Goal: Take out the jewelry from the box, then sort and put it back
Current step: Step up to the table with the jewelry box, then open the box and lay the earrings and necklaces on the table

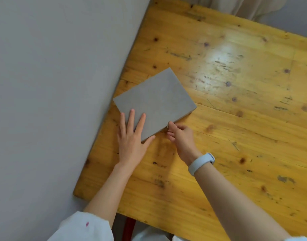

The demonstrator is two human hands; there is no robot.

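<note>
A flat grey jewelry box (156,100) lies closed on the yellow wooden table (236,136), close to the wall. My left hand (131,136) rests flat on the box's near-left corner, fingers straight and spread. My right hand (179,134) is at the middle of the box's near edge, where thumb and fingers pinch a small metal clasp (168,126). No jewelry is visible; the lid hides the inside.
A grey wall (53,84) runs along the table's left edge. A pale curtain (244,7) hangs beyond the far edge. I wear a light blue wristband (201,162) on my right wrist. Something red (128,228) shows under the table's near edge.
</note>
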